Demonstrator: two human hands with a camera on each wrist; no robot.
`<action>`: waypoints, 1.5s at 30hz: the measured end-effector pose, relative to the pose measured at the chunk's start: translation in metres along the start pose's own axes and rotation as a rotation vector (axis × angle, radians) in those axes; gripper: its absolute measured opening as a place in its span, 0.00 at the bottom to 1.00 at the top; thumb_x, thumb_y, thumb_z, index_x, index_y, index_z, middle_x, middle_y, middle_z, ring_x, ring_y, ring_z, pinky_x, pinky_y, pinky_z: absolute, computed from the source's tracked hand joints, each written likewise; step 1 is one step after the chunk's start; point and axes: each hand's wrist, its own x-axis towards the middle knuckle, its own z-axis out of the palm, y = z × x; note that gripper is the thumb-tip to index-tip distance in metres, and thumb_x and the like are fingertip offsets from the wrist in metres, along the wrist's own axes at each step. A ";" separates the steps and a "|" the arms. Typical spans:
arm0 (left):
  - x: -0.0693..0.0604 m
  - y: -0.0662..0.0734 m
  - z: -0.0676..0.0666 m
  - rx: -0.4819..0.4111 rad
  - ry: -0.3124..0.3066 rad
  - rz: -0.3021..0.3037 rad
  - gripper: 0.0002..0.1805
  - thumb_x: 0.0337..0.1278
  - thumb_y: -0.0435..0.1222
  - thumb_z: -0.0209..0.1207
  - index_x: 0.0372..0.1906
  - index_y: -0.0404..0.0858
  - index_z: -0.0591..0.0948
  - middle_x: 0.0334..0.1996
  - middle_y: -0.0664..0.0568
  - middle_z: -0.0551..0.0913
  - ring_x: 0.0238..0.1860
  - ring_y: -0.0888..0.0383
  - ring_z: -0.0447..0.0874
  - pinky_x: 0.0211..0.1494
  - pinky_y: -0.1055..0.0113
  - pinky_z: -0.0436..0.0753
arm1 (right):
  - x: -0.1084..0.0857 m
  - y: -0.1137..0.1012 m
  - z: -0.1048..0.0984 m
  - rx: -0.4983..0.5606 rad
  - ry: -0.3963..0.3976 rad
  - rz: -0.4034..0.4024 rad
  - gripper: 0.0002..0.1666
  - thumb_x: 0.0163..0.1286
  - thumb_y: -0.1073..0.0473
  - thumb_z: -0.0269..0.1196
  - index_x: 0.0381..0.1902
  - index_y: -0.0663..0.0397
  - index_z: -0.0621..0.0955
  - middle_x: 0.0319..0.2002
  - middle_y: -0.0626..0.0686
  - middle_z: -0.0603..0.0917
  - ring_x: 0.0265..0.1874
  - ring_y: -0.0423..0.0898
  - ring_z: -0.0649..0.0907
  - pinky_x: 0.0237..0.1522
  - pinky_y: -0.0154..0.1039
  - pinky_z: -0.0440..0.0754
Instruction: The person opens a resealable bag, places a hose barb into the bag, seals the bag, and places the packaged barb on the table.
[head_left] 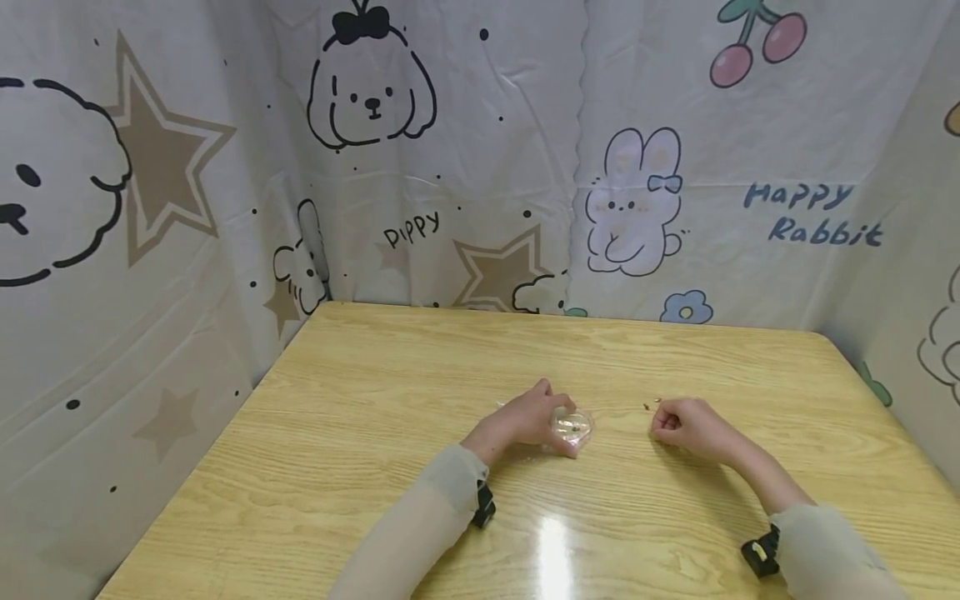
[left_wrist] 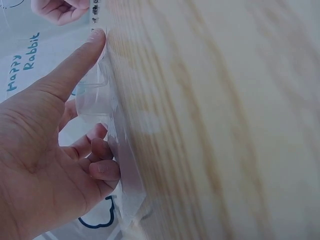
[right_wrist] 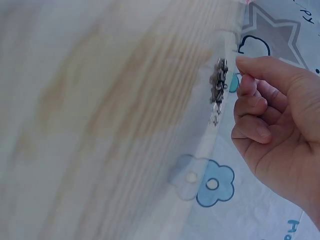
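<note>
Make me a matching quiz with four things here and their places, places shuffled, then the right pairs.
1. clear plastic container
2. small metallic pieces
3. printed cherries
4. blue printed flower

A. low on the curtain
B. on the table near the right hand
C. held by the left hand
D. high on the curtain

1-C; 2-B; 3-D; 4-A
</note>
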 end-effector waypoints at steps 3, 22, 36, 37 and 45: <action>-0.001 0.000 -0.001 -0.001 -0.001 0.004 0.41 0.41 0.57 0.73 0.64 0.51 0.74 0.46 0.54 0.66 0.39 0.61 0.70 0.45 0.70 0.74 | -0.003 0.003 -0.002 0.002 -0.018 0.002 0.04 0.64 0.66 0.64 0.29 0.56 0.81 0.24 0.46 0.79 0.22 0.32 0.70 0.26 0.30 0.70; 0.000 -0.001 0.000 -0.007 -0.003 0.001 0.40 0.41 0.57 0.73 0.63 0.51 0.75 0.46 0.54 0.66 0.39 0.60 0.70 0.45 0.70 0.74 | -0.006 0.007 -0.003 0.005 -0.043 0.027 0.03 0.65 0.66 0.63 0.30 0.57 0.81 0.25 0.47 0.79 0.22 0.33 0.70 0.25 0.30 0.70; 0.000 -0.001 0.001 -0.003 -0.009 0.005 0.40 0.42 0.57 0.73 0.64 0.51 0.74 0.45 0.54 0.66 0.38 0.61 0.69 0.44 0.70 0.73 | -0.004 0.006 -0.002 0.002 -0.041 -0.010 0.03 0.63 0.67 0.64 0.30 0.55 0.82 0.25 0.45 0.80 0.23 0.31 0.70 0.26 0.29 0.70; 0.000 -0.001 0.001 -0.003 -0.009 0.005 0.40 0.42 0.57 0.73 0.64 0.51 0.74 0.45 0.54 0.66 0.38 0.61 0.69 0.44 0.70 0.73 | -0.003 0.006 -0.002 0.000 -0.042 -0.012 0.03 0.63 0.67 0.65 0.30 0.55 0.82 0.25 0.45 0.80 0.23 0.31 0.70 0.26 0.29 0.70; 0.002 -0.002 0.001 0.003 -0.014 0.004 0.41 0.41 0.57 0.73 0.64 0.51 0.74 0.46 0.54 0.66 0.39 0.60 0.70 0.44 0.70 0.73 | -0.003 0.005 0.000 -0.005 -0.053 -0.026 0.04 0.63 0.68 0.64 0.29 0.56 0.81 0.23 0.45 0.78 0.22 0.32 0.69 0.26 0.29 0.69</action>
